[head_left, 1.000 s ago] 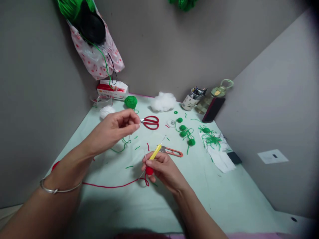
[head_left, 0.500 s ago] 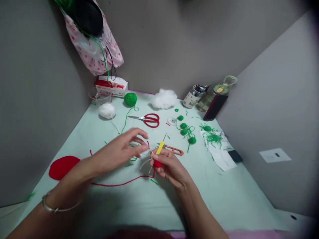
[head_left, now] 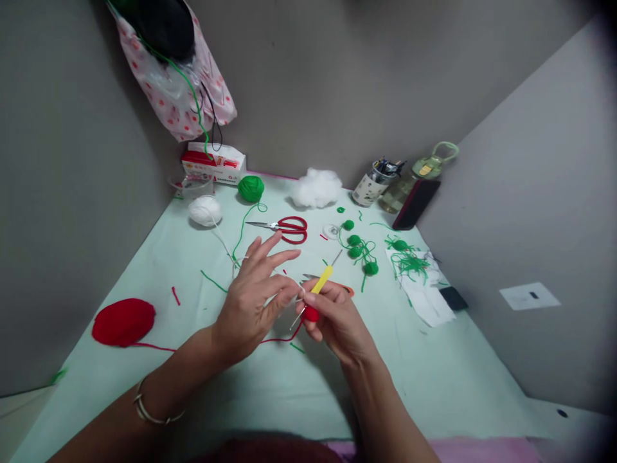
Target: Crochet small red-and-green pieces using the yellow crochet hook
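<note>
Two hands | right [head_left: 337, 318] grips hook [head_left: 322, 281] | left [head_left: 255, 292] perhaps pinching thread | scissors [head_left: 286, 227] beyond

A pale green table [head_left: 448, 379] held a red yarn ball [head_left: 124, 321], white yarn ball [head_left: 205, 210], green yarn ball [head_left: 251, 188], red-handled scissors [head_left: 284, 227], white stuffing [head_left: 317, 188], small green pom-poms [head_left: 359, 247] and scattered yarn clippings [head_left: 407, 262].
</note>
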Demonstrator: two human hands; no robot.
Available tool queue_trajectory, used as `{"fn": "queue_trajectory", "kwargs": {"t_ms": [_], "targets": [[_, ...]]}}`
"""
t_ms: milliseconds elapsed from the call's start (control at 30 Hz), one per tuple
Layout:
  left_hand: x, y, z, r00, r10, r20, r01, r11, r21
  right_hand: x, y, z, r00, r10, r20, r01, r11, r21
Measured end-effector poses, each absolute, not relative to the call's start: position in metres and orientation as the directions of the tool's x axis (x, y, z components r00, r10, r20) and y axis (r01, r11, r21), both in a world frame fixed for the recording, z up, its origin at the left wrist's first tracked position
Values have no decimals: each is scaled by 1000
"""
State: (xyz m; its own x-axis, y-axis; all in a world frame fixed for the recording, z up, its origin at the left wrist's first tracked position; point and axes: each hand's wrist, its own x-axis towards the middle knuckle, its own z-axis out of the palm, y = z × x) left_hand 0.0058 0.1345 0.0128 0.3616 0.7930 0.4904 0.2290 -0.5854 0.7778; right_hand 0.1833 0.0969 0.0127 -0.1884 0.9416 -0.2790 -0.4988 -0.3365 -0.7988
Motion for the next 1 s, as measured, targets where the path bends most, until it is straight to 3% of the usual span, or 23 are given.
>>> {"fn": "queue_trajectory", "kwargs": {"t_ms": [100,200,300,500,567,633,700,800,900,1000], "targets": [[11,131,10,316,862,395,171,-462,871,184,97,15,-99,959,-266,-508,-279,-815],[18,129,13,321,943,89,-65,-72,995,181,96,14,-92,965,-244,-481,-258,-838],[20,130,15,363,920,-146,-257,250,934,181,93,12,-112,973,-203,-447,-232,-864],[18,131,10,275,947,-166,-171,218,961,185,91,13,76,994,76,-402,101,-910],[21,129,11,309,927,-212,-177,275,945,183,89,13,174,965,196,-271,238,-933],[24,126,13,345,908,-239,-229,329,916,180,86,13,243,909,339,-22,355,-935],[28,124,14,368,895,-251,-289,367,884,176,83,12,243,829,504,267,443,-856],[29,120,16,386,880,-277,-329,412,850,173,77,5,122,677,726,571,551,-609],[26,115,20,414,872,-261,-352,418,837,173,71,-3,-18,566,824,759,544,-357],[20,111,25,495,845,-201,-389,422,819,176,65,-6,-51,488,872,862,462,-208]]}}
